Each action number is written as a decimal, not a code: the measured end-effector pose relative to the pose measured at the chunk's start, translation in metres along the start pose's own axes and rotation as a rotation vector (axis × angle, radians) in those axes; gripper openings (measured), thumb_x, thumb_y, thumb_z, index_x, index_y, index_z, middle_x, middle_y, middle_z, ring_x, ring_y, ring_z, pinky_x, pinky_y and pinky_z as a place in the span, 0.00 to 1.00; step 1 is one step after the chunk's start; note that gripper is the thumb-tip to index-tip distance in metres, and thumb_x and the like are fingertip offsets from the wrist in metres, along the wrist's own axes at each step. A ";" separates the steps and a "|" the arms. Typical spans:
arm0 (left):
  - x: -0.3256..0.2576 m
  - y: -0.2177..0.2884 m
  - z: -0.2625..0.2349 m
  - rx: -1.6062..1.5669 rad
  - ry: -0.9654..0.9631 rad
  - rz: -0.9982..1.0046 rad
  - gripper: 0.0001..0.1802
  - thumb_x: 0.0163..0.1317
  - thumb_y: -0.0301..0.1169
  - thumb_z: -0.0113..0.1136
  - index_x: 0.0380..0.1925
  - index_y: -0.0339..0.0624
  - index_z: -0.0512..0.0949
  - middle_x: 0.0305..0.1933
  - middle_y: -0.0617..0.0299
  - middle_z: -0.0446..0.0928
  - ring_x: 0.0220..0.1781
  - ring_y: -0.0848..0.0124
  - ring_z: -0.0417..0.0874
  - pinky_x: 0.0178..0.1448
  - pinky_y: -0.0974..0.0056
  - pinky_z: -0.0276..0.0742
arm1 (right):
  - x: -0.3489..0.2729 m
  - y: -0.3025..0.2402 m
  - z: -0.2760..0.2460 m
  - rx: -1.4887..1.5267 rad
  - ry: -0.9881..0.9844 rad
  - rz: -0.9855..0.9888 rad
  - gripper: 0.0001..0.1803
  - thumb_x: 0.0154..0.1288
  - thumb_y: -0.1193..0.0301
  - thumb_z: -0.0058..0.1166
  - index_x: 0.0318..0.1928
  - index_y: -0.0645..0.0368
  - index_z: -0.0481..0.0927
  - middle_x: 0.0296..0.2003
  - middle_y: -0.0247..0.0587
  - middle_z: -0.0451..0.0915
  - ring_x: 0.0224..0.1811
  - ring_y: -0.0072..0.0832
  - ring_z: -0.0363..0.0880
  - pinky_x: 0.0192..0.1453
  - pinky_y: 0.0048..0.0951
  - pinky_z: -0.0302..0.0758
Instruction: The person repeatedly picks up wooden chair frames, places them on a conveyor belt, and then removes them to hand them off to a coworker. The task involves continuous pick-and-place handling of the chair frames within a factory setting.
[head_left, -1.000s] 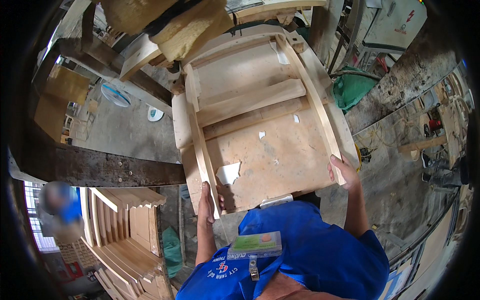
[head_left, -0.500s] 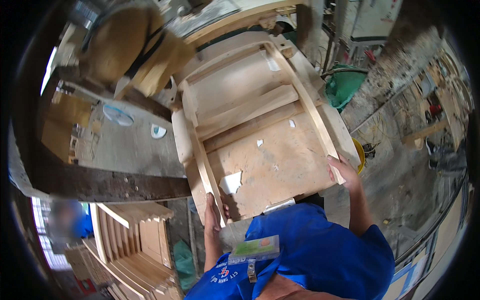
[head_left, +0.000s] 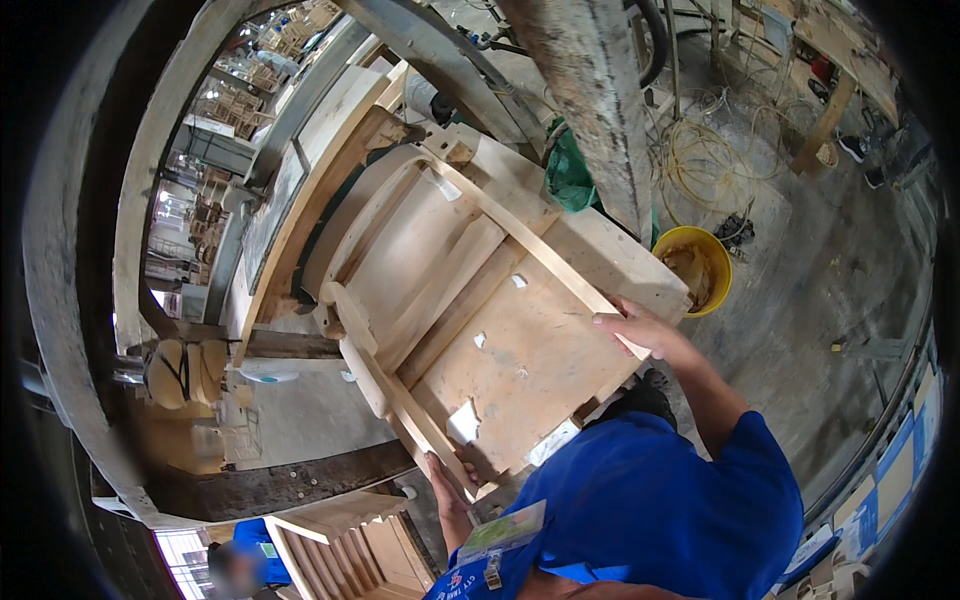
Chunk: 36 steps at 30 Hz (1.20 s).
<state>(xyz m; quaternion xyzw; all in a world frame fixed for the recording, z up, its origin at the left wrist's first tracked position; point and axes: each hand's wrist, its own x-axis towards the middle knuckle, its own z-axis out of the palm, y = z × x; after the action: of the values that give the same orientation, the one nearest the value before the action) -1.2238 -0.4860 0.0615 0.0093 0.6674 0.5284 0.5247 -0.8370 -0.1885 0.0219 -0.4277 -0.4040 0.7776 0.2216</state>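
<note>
A pale wooden frame (head_left: 548,254) with two long side rails, a curved far end and a cross rail lies over a plywood board (head_left: 545,365). White torn patches (head_left: 463,422) show on the board. At the near end of the left rail, my left hand (head_left: 448,490) is closed, its thumb on the outer side and its fingertips showing at the inner side. My right hand (head_left: 642,332) grips the near end of the right rail, thumb on top and fingers underneath. Rounded wooden blocks (head_left: 364,378) flank the frame's left side.
A dirty post (head_left: 590,110) rises just beyond the board, beside a green bag (head_left: 568,170). On the floor to the right stands a yellow bucket (head_left: 700,275), with coiled hose (head_left: 710,165) behind it. Slatted wooden parts (head_left: 355,555) sit lower left, near another person in blue (head_left: 262,555).
The view has swung, so the frame and board appear turned counter-clockwise and the post and bucket sit further left. Both hands keep their hold on the rails.
</note>
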 end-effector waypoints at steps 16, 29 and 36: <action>-0.001 0.000 -0.002 -0.034 0.067 0.056 0.41 0.70 0.73 0.45 0.47 0.41 0.77 0.28 0.56 0.80 0.25 0.63 0.83 0.29 0.59 0.81 | 0.010 0.004 -0.007 0.081 -0.059 0.100 0.28 0.73 0.56 0.61 0.65 0.55 0.71 0.27 0.32 0.75 0.19 0.21 0.73 0.20 0.26 0.74; 0.005 0.001 -0.006 -0.066 0.073 -0.018 0.44 0.69 0.75 0.42 0.36 0.39 0.77 0.22 0.56 0.77 0.20 0.62 0.79 0.25 0.60 0.77 | 0.005 -0.002 0.004 0.178 -0.014 0.147 0.21 0.70 0.53 0.64 0.52 0.52 0.77 0.26 0.28 0.75 0.17 0.15 0.70 0.17 0.20 0.66; 0.003 0.005 -0.007 -0.030 0.110 -0.034 0.45 0.69 0.76 0.42 0.36 0.38 0.75 0.21 0.57 0.76 0.19 0.63 0.78 0.25 0.60 0.75 | -0.002 -0.015 0.014 0.181 0.068 0.185 0.16 0.70 0.56 0.63 0.48 0.51 0.76 0.26 0.27 0.73 0.17 0.14 0.68 0.16 0.19 0.66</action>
<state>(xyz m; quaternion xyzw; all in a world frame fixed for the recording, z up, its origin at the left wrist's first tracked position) -1.2324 -0.4870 0.0620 -0.0392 0.6872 0.5292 0.4961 -0.8479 -0.1875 0.0390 -0.4673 -0.2835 0.8131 0.2002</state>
